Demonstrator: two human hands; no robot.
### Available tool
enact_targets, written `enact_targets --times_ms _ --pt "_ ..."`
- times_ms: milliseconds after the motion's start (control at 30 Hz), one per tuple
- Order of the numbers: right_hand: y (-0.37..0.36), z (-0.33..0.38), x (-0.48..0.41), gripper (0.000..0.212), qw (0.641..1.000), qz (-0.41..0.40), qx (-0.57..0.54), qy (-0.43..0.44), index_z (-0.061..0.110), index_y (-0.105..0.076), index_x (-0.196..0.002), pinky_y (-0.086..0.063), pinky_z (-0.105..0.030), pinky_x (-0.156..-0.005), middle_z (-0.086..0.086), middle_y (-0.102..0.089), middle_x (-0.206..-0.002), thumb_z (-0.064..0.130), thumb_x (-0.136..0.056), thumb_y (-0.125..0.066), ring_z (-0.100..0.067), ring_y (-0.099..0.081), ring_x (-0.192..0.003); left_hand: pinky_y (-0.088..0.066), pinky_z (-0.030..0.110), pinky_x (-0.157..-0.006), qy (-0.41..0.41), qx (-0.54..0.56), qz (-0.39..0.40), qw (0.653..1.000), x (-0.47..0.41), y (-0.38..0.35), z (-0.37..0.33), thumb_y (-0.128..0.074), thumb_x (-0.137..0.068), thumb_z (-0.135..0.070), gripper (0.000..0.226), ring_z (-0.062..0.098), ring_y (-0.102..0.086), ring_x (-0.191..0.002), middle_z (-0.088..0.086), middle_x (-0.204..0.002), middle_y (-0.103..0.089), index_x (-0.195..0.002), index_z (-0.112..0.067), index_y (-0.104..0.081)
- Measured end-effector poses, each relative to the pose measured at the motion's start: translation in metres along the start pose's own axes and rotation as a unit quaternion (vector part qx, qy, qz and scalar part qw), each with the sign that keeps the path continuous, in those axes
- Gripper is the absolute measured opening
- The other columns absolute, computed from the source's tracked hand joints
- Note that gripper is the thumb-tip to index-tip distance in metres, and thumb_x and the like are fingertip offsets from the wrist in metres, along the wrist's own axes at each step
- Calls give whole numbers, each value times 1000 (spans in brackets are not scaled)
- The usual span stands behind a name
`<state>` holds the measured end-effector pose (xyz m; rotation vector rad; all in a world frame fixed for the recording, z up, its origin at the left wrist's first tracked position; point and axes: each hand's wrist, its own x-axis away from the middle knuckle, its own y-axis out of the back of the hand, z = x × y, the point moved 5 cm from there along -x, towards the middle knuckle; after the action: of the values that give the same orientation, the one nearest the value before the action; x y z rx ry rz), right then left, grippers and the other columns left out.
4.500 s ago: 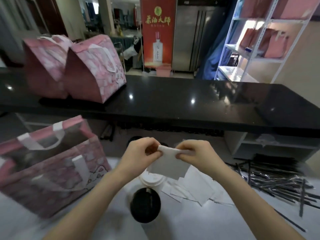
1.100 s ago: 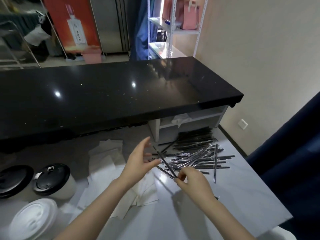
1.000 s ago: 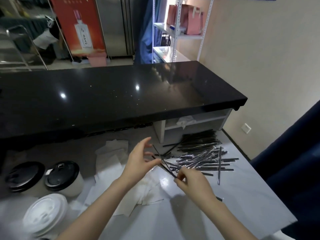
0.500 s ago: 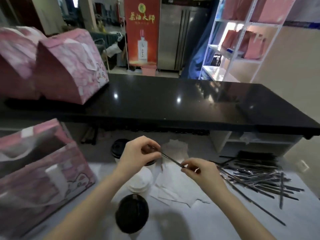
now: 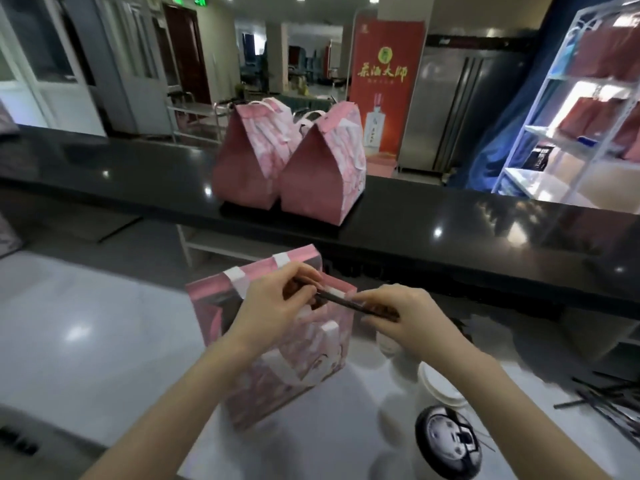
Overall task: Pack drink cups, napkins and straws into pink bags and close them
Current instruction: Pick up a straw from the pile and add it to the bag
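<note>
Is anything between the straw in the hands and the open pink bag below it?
Nothing visible. The left hand and right hand hold the straw just over the pink bag's open top, though the left hand hides part of the opening.

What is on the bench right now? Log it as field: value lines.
open bag: pink, upright on the pale bench
left hand: pinches one end of the straws
right hand: pinches the other end
straws: dark, over the open bag's mouth; number unclear
closed bags: two, side by side on the black counter
cups: black-lidded and white-lidded, right of the open bag
loose straws: heap at far right
</note>
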<state>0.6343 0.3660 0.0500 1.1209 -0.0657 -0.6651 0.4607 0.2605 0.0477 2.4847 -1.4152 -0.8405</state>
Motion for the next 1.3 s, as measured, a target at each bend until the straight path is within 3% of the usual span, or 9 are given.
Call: enact_targets --times_ms 200,367,567,767,900,1000,1133,1200,1300 --pt "-17 47 -47 20 996 24 57 59 27 -72 -100 -51 -32 -79 10 -69 -90 19 -82 -71 -9 -61 -83 -58 25 -78 3 -12 -59 998 14 54 6 -71 -85 -12 22 7 -69 -88 -11 -89 -71 -100 -26 -66" --pt "-7 53 -78 15 995 2 59 81 22 -72 -92 -53 -37 -75 9 -68 -84 15 -79 -72 -14 -63 -79 -46 7 -79 47 -95 -111 988 26 84 31 -80 -76 -27 39 -4 -60 -95 -24 -100 -66 -106 -41 -59" --pt "-26 73 -109 21 987 40 -112 104 28 -69 -82 -53 -20 -75 15 -68 -80 9 -77 -77 -1 -65 -77 -32 34 -111 153 -270 5 951 38 86 69 -76 -56 -56 90 15 -32 -136 -12 -142 -43 -138 -35 -44" --pt "-83 79 -119 12 976 176 -17 127 25 -70 -89 -50 -21 -74 14 -65 -84 16 -82 -71 -4 -60 -79 -19 38 -118 203 -221 35 953 46 89 83 -74 -48 -62 124 6 6 -147 -13 -159 -7 -147 -53 -1" --pt "-92 61 -122 15 969 202 83 115 26 -69 -95 -53 -32 -76 6 -67 -94 17 -83 -66 -15 -62 -85 -21 33 -116 204 -235 57 949 50 93 85 -80 -48 -56 124 4 8 -146 -19 -157 -1 -134 -70 9" --pt "-100 51 -123 19 958 228 130 117 27 -68 -100 -51 -32 -75 1 -67 -101 18 -83 -66 -21 -62 -91 -16 28 -113 183 -240 59 952 50 90 83 -79 -50 -59 117 1 7 -144 -40 -143 -3 -127 -76 7" --pt "-110 39 -123 24 958 243 87 124 29 -67 -109 -52 -33 -84 6 -67 -109 26 -85 -67 -17 -62 -99 -16 34 -116 203 -238 31 949 51 84 84 -72 -49 -80 113 -2 8 -143 -42 -143 2 -136 -68 0" --pt "-108 33 -124 30 963 226 66 129 30 -64 -115 -51 -35 -89 8 -64 -115 29 -85 -67 -14 -60 -105 -14 35 -116 189 -250 43 949 53 81 83 -67 -46 -86 111 -7 14 -140 -54 -133 12 -133 -71 0" --pt "-101 26 -127 45 975 172 26 141 33 -58 -125 -45 -30 -95 10 -61 -123 24 -82 -68 -11 -53 -115 -4 30 -116 143 -317 58 936 51 78 84 -68 -51 -81 112 -13 26 -135 -42 -145 11 -140 -62 -3"
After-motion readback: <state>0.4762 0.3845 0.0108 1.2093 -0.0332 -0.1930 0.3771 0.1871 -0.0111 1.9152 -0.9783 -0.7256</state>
